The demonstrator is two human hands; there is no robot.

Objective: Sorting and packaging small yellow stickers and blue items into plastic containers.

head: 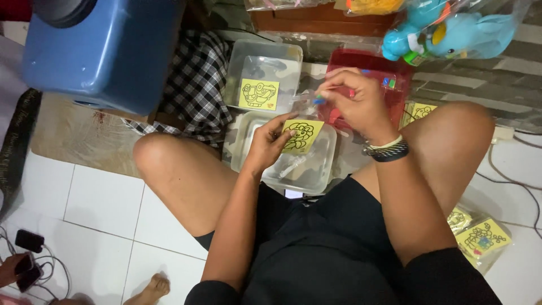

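My left hand (270, 144) holds a small yellow card (304, 135) with a black line drawing, over a clear plastic tub (319, 178). My right hand (354, 101) is just above the card, pinching a thin clear tube with a blue tip (317, 100). A dark wristband and a pale one sit on the right wrist. A second clear tub (240, 68) behind holds another yellow drawing card (259, 94). More small tubes lie in the near tub.
A red tray (389, 62) with coloured bits stands behind my right hand. A blue plastic container (101, 51) is at the far left, checked cloth (195, 85) beside it. Bagged yellow cards (483, 240) lie at right, a blue toy (446, 31) at the top right. Someone's foot (151, 289) shows at the bottom.
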